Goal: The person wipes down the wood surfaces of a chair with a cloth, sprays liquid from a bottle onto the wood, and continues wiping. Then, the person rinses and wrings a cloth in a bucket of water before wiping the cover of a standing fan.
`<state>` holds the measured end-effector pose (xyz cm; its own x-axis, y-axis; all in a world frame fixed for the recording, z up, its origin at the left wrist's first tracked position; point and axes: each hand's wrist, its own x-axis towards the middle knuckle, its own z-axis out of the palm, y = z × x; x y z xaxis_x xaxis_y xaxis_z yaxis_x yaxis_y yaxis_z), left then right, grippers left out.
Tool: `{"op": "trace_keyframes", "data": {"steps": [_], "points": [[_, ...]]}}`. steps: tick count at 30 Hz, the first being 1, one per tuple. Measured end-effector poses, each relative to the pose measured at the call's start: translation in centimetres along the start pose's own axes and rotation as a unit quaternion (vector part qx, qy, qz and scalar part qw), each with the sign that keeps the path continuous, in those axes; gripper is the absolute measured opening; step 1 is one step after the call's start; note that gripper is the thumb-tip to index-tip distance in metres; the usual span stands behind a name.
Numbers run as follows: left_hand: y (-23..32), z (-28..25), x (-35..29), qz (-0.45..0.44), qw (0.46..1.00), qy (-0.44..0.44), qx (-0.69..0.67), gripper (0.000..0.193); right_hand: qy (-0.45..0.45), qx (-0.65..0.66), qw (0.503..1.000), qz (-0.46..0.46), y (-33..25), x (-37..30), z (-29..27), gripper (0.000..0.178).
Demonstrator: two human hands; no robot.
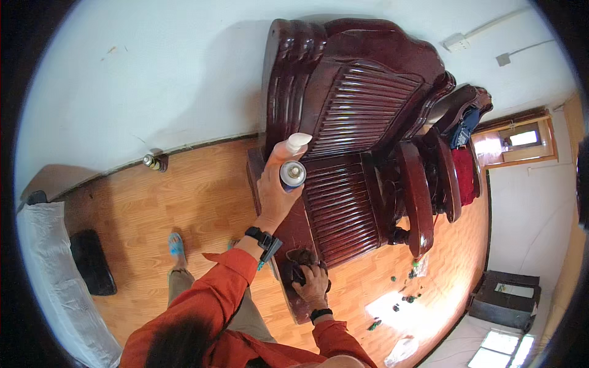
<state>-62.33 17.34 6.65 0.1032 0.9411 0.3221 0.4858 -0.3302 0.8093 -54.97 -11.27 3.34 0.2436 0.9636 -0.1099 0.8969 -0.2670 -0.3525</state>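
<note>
Left hand (277, 191): fingers clamped round a blue-sided, silver-topped metal can (294, 172), at the middle of my view.
White curved plastic cap (299, 140): at the can's 12 o'clock, by those fingertips; I cannot tell how firmly it is held.
Right hand (315, 284): at 6 o'clock, fingers spread on a dark, crumpled wad (300, 258); I cannot tell if they grip it.
Glossy dark-red wooden board (296, 236): beneath the wad.
Wad work: I judge this a rubbing step; the next move calls for even pressure, can upright.
</note>
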Motion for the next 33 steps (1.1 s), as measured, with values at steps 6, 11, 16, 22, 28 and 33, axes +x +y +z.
{"op": "trace_keyframes", "data": {"steps": [6, 11, 16, 22, 28, 33], "points": [[-3.2, -5.2, -1.3, -0.123, 0.968, -0.072, -0.208, 0.060, 0.017, -0.044, 0.995, 0.089, -0.1, -0.1, 0.6, 0.056], [-8.4, -13.9, -1.7, -0.122, 0.969, -0.135, -0.169, 0.057, 0.107, -0.009, 0.974, 0.198, -3.0, -0.1, 1.8, 0.050], [-21.3, -15.4, -4.8, -0.224, 0.963, -0.135, -0.061, 0.067, 0.129, 0.036, 0.936, 0.327, -3.9, -0.7, 2.4, 0.052], [-45.6, -17.6, -6.0, -0.442, 0.849, -0.011, -0.290, 0.055, 0.175, 0.065, 0.927, 0.325, -3.3, -2.2, 4.8, 0.056], [-53.7, -11.7, 0.4, -0.229, 0.968, -0.012, 0.098, 0.047, 0.237, -0.021, 0.898, 0.370, -0.1, -5.0, 3.2, 0.071], [-63.3, -11.0, 1.8, -0.200, 0.957, 0.009, 0.212, 0.052, 0.244, -0.007, 0.886, 0.395, -1.1, -4.2, 4.5, 0.075]]}}
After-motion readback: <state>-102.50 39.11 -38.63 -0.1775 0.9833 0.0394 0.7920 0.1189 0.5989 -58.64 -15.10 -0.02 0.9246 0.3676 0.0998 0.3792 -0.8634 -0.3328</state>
